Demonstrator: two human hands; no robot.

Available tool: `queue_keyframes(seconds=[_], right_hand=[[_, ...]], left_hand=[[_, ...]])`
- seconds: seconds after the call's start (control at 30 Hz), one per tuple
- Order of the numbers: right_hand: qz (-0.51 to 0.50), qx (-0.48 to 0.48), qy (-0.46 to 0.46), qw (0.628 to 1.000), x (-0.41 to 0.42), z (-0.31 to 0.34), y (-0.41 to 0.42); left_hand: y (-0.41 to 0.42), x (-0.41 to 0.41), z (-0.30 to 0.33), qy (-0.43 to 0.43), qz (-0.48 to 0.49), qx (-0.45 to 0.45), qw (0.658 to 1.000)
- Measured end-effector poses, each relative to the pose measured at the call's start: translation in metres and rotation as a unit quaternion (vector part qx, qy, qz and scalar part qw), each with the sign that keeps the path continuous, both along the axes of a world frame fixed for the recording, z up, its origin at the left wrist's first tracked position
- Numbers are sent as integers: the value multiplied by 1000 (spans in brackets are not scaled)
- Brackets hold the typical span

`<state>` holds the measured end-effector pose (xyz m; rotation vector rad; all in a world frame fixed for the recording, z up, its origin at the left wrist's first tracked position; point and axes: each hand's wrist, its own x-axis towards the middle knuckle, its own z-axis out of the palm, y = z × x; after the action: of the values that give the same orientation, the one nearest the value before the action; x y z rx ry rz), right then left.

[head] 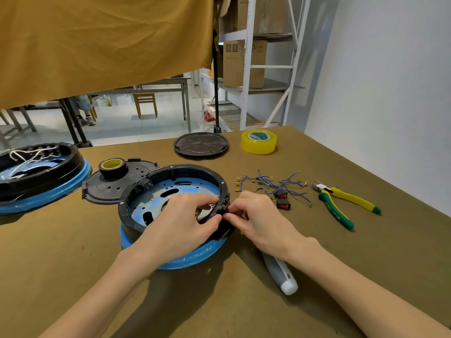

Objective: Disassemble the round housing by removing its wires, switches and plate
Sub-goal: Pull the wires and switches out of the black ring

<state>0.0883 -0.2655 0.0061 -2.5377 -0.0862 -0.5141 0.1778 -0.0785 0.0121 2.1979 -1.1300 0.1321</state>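
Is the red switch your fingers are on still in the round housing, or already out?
Still in. The red switch sits in the round housing rim, pinched between left hand and right hand.

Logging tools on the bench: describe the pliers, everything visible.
The pliers lie flat on the olive-brown table, right of the loose blue wires and apart from both hands. Dark metal jaws point left toward the wires, about closed. Two long handles, seemingly plastic or rubber coated, yellow with green ends, splay toward the right; the nearer one bears printed lettering. Nothing touches them but the table.
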Motion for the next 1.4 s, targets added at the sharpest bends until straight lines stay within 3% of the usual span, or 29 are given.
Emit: queue_keyframes(seconds=[0.7, 1.07, 1.4], right_hand=[[-4, -24, -14, 1000, 1, -10, 6], [-6, -26, -21, 999, 1, -15, 6], [-8, -38, -13, 999, 2, -9, 6]], left_hand=[[-1, 5, -3, 37, -2, -5, 999], [-2, 6, -5, 6, -15, 63, 998], [-2, 7, -4, 15, -8, 69, 997]])
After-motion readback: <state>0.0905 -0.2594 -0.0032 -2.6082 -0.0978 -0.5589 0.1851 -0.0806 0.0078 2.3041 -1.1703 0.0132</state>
